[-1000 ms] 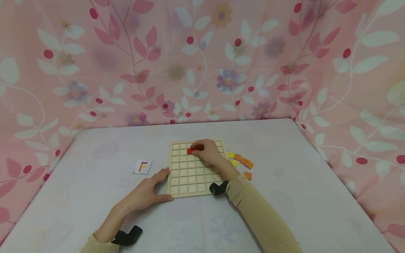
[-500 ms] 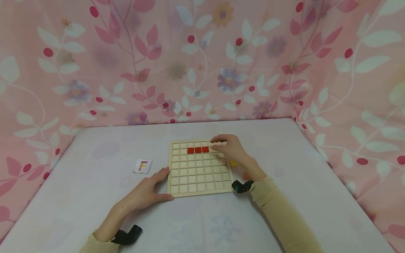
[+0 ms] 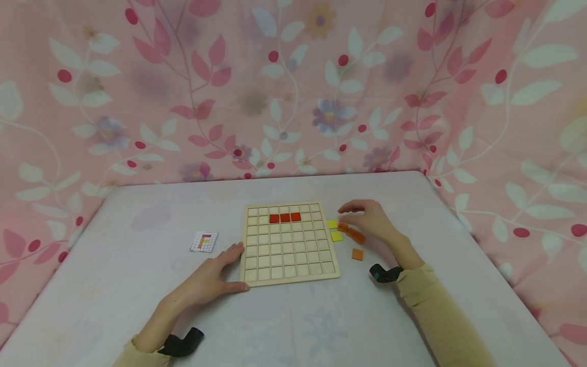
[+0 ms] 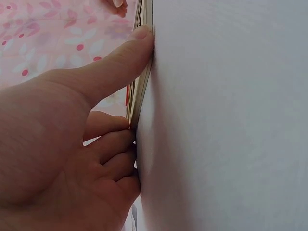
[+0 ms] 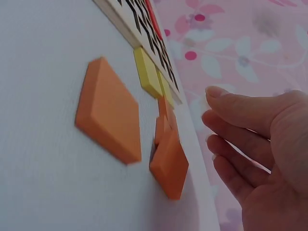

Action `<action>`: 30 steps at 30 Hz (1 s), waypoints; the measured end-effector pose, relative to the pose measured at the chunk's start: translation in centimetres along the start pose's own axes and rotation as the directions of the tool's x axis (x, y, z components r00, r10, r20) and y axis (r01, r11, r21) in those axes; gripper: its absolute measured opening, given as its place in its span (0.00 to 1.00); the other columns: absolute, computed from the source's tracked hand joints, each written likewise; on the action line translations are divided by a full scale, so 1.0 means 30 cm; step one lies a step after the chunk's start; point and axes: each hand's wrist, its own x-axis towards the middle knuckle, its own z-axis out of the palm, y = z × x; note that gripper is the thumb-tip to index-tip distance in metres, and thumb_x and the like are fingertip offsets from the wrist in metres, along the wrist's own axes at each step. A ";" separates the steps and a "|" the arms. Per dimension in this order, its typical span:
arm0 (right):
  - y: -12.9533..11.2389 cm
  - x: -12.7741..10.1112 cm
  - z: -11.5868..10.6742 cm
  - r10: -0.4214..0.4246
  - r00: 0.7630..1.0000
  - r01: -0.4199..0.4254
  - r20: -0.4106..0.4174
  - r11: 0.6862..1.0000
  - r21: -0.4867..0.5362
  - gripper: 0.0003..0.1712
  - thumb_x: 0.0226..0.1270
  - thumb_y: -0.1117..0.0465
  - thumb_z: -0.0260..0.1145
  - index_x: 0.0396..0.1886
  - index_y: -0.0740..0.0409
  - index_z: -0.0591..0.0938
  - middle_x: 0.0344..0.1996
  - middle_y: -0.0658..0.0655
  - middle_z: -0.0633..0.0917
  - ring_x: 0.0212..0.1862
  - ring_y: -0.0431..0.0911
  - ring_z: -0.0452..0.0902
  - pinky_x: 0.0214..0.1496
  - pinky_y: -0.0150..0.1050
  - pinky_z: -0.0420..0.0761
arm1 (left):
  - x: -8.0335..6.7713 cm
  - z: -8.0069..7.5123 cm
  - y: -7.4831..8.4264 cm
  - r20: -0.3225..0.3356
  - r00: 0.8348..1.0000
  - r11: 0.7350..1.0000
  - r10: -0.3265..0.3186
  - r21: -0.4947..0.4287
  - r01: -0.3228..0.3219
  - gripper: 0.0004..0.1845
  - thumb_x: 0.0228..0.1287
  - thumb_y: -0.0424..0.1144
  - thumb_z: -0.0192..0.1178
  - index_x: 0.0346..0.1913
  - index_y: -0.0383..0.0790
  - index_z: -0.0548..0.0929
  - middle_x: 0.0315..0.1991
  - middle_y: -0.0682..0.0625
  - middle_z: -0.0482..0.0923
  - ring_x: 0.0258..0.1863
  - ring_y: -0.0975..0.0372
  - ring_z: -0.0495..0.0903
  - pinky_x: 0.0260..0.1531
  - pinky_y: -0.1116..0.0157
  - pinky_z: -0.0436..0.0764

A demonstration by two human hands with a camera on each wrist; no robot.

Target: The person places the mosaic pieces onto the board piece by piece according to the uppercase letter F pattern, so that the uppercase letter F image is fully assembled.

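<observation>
1. The board (image 3: 290,259) is steadied at its left edge and near corner by the left hand (image 3: 211,278), its fingers and thumb stretched out along the rim rather than wrapped round it. If it is pressed harder from that side, the board could be slid to the right, as no support is seen at its right edge.

2. The right hand (image 3: 373,221) is held above and beside the orange tiles (image 3: 352,233), with the fingers loosely bent, the thumb apart and nothing gripped. The clustered tiles are set so close that they seem to touch or overlap; two could be picked up together, or a neighbour knocked askew.

3. The yellow tiles (image 3: 337,236) are placed just beside the board's right edge. They could be shoved by a shifting board, or brushed by the right hand if it is brought back low.

4. The lone orange tile (image 3: 357,254) is left nearer the person, close to the right wrist's camera (image 3: 385,273); it could be nudged if the wrist is lowered.

5. Three red tiles (image 3: 285,218) are seated side by side in the second row from the far edge. They could be jolted if the board is bumped.

6. The small patterned card (image 3: 204,242) could be misread, its cells being tiny.
</observation>
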 end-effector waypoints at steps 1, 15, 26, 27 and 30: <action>0.010 -0.008 -0.009 0.014 1.000 -0.014 0.005 1.000 0.005 0.16 0.57 0.50 0.69 0.44 0.49 0.85 0.44 0.45 0.83 0.52 0.45 0.74 0.54 0.47 0.74 | -0.001 -0.001 0.001 0.003 1.000 1.000 -0.002 -0.002 0.002 0.54 0.44 0.60 0.70 0.73 0.44 0.57 0.73 0.48 0.52 0.72 0.51 0.50 0.68 0.48 0.54; 0.154 -0.060 -0.096 -0.043 0.986 0.023 0.159 0.992 0.123 0.19 0.52 0.53 0.74 0.45 0.49 0.84 0.43 0.47 0.85 0.52 0.44 0.75 0.62 0.49 0.67 | -0.002 -0.003 0.002 0.002 1.000 1.000 0.005 0.001 -0.005 0.54 0.45 0.61 0.69 0.73 0.45 0.56 0.73 0.48 0.52 0.72 0.50 0.50 0.67 0.47 0.54; 0.184 -0.065 -0.107 -0.100 0.967 0.080 0.236 0.992 0.093 0.21 0.49 0.54 0.76 0.46 0.46 0.84 0.44 0.45 0.85 0.51 0.42 0.76 0.59 0.39 0.69 | 0.000 -0.001 -0.001 0.004 1.000 1.000 0.009 -0.006 -0.009 0.54 0.45 0.60 0.69 0.73 0.45 0.56 0.73 0.48 0.52 0.72 0.51 0.50 0.68 0.48 0.54; 0.186 -0.065 -0.107 -0.097 0.965 0.077 0.242 0.993 0.092 0.21 0.49 0.54 0.76 0.46 0.45 0.84 0.44 0.44 0.84 0.52 0.41 0.75 0.60 0.40 0.69 | -0.001 -0.001 -0.001 0.005 1.000 1.000 0.007 -0.007 -0.007 0.54 0.45 0.60 0.69 0.73 0.45 0.56 0.73 0.48 0.52 0.72 0.51 0.50 0.68 0.48 0.54; 0.185 -0.063 -0.106 -0.101 0.961 0.076 0.257 0.992 0.105 0.22 0.48 0.55 0.76 0.46 0.45 0.84 0.45 0.44 0.84 0.52 0.42 0.75 0.61 0.46 0.67 | -0.003 -0.003 0.002 0.006 1.000 1.000 0.002 -0.015 -0.002 0.54 0.45 0.60 0.69 0.73 0.45 0.56 0.73 0.48 0.52 0.72 0.50 0.49 0.68 0.48 0.53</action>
